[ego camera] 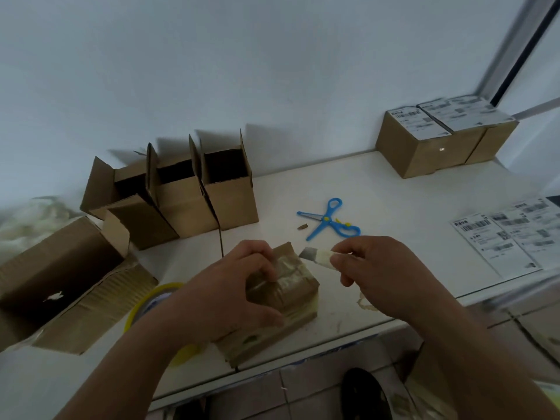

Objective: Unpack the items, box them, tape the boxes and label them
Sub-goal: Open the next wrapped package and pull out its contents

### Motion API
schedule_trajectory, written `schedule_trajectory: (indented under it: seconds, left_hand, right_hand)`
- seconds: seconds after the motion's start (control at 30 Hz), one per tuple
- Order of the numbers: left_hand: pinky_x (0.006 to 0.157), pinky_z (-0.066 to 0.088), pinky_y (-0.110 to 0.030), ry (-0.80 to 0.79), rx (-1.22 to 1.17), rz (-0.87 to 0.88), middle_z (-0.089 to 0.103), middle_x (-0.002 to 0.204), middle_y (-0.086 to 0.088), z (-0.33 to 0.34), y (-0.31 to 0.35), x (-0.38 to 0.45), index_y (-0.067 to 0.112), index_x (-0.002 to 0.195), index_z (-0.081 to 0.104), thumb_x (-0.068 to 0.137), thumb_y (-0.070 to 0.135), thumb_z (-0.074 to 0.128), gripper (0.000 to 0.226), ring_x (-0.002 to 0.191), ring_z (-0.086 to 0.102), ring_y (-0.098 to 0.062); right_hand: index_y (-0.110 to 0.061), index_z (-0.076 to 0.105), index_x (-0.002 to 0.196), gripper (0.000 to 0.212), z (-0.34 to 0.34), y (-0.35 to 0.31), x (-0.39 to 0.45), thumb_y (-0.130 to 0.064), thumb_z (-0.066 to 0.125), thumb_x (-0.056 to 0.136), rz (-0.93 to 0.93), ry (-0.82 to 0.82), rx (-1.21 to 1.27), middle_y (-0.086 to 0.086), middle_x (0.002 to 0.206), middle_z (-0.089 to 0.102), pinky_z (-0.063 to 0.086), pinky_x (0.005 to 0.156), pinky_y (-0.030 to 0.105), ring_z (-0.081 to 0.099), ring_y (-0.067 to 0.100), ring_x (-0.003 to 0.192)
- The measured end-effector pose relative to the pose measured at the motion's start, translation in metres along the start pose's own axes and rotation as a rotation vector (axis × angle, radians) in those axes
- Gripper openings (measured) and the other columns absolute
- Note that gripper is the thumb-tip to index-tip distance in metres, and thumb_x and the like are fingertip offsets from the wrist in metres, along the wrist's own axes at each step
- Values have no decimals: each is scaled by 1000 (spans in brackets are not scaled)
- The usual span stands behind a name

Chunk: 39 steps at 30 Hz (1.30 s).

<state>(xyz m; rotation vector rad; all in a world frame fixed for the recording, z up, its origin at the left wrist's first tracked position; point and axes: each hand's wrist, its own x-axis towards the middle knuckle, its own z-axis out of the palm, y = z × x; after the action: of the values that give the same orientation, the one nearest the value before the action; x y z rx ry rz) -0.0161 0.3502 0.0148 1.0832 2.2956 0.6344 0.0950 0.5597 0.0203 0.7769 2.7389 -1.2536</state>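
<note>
Right hand pinches a small cutter between thumb and forefinger, blade tip pointing left at the top of the taped box, tip just beside the box's raised flap and, as far as I can tell, not yet on it. Left hand grips that box from the left and top, fingers curled over the taped seam, thumb on the near face. Box sits at the near edge of the white table.

Outward: yellow tape roll partly hidden under the left forearm. Blue scissors lie open behind the box. Three open empty boxes stand in a row at the back left, a bigger open carton on its side at far left. Loose label sheets at the right, two labelled finished boxes in the far right corner.

Judgement: unpacking step, seam about to be cut.

Risks:
- left fingers lie right on the cut line; blade slipping on slick tape would hit them
- box is close to the table edge, so a hard push could send it off
- a deep cut could nick whatever is inside
</note>
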Motion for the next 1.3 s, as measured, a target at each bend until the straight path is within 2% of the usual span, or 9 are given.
schedule_trajectory:
  seconds: [0.23, 0.4, 0.6, 0.83, 0.93, 1.0, 1.1, 1.2, 1.3]
  left_hand:
    - [90, 48, -18, -21, 7, 4, 19, 126, 43, 0, 2, -1, 41, 106, 52, 73, 50, 79, 44, 112, 38, 11]
    - [88, 46, -15, -15, 9, 19, 19, 126, 42, 4, 2, -1, 40, 106, 52, 74, 50, 78, 43, 110, 39, 11]
    - [92, 46, -19, -28, 7, 2, 21, 129, 35, 7, 1, 0, 41, 107, 52, 76, 49, 77, 41, 111, 42, 3]
    - [89, 44, -17, -10, 16, 14, 21, 129, 35, 9, 0, 0, 41, 104, 51, 76, 50, 77, 39, 111, 42, 3]
    - [88, 43, -15, -13, 33, 16, 20, 128, 36, 9, 1, -1, 40, 107, 51, 76, 51, 76, 41, 109, 41, 7]
    - [87, 41, -16, -1, 68, 1, 20, 129, 34, 9, 3, -1, 39, 109, 52, 77, 54, 73, 41, 106, 41, 6]
    - [92, 38, -22, 109, 201, -39, 22, 133, 25, 13, 7, 3, 38, 115, 54, 77, 68, 63, 49, 113, 36, -3]
    - [93, 35, -26, 190, 339, -96, 25, 137, 12, 19, 11, 7, 35, 120, 54, 76, 83, 31, 68, 121, 34, -13]
    - [101, 42, -35, 163, 376, -88, 24, 142, -1, 20, 17, 4, 31, 127, 50, 91, 69, 15, 64, 124, 40, -22]
  right_hand:
    - [-33, 66, 97, 13, 7, 3, 2, -32, 53, 97, -21, 12, 37, -8, 71, 68, 41, 55, 21, 50, -4, 48]
    - [-30, 68, 105, 18, 8, 1, 0, -32, 52, 98, -24, 5, 22, -8, 67, 65, 34, 55, 17, 49, -9, 48]
    - [-26, 71, 107, 22, -4, -1, -9, -29, 51, 99, -41, -79, -30, -6, 63, 60, 34, 48, 8, 47, -6, 46]
    - [-26, 74, 100, 18, -20, 8, -21, -29, 57, 96, -1, -185, -33, -10, 54, 59, 40, 53, 9, 51, -2, 51]
    - [-25, 74, 101, 15, -25, 12, -27, -26, 59, 95, 7, -257, -26, -11, 52, 59, 39, 53, 6, 51, -3, 49]
    - [-26, 74, 97, 14, -27, 15, -30, -26, 59, 95, 27, -247, 0, -8, 52, 60, 38, 52, 8, 48, -2, 48]
    - [-26, 71, 89, 15, -27, 20, -30, -29, 58, 96, 61, -88, 40, -7, 55, 63, 38, 52, 16, 45, -1, 44]
    - [-26, 68, 89, 15, -24, 20, -29, -30, 56, 96, 82, 56, 33, -7, 61, 68, 38, 55, 24, 47, -1, 42]
    - [-25, 67, 91, 14, -18, 18, -30, -28, 54, 97, 105, 34, 34, -6, 64, 70, 40, 56, 26, 49, -2, 42]
